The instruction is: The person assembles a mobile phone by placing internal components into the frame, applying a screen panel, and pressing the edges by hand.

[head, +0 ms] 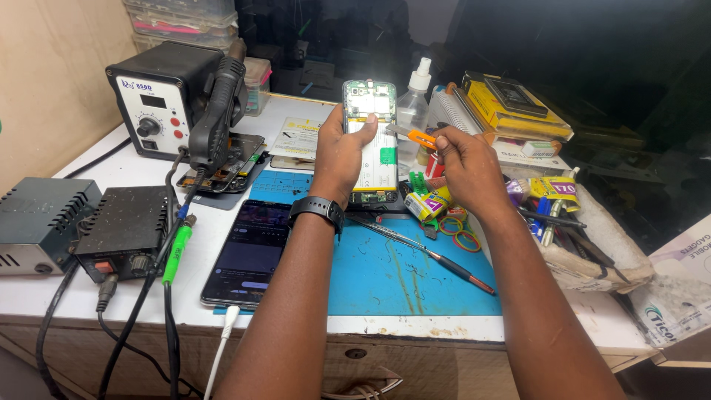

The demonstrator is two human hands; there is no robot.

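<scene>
My left hand (342, 152) is clamped on the opened phone (370, 141), fingers wrapped behind its left edge and the thumb pressed across the front about mid-height, holding it upright and tilted toward me above the far edge of the blue work mat (400, 278). With its back cover off, the circuit board shows at the top and the pale battery area sits below the thumb, so I judge it light and stiff but fragile: the frame edges are the safe place to grip, and I would keep pressure off the exposed board and any flex cables. My right hand (463, 167) is closed on an orange-handled tool (415, 136), pinched between thumb and fingertips, its metal tip pointing left and touching or almost touching the phone's right side; I cannot tell which. That tool looks thin and slippery, better held near the orange grip. A black watch (317, 209) sits on the left wrist. Just below the hands a long dark-handled screwdriver (429, 255) lies on the mat, beside rubber bands (463, 238) and small glue tubes (426, 204). Left of the mat a second phone (248, 252) lies lit, face up, with a hot-air station (167, 92) and power supplies (81, 226) further left. A spray bottle (416, 100) stands behind the phone.
</scene>
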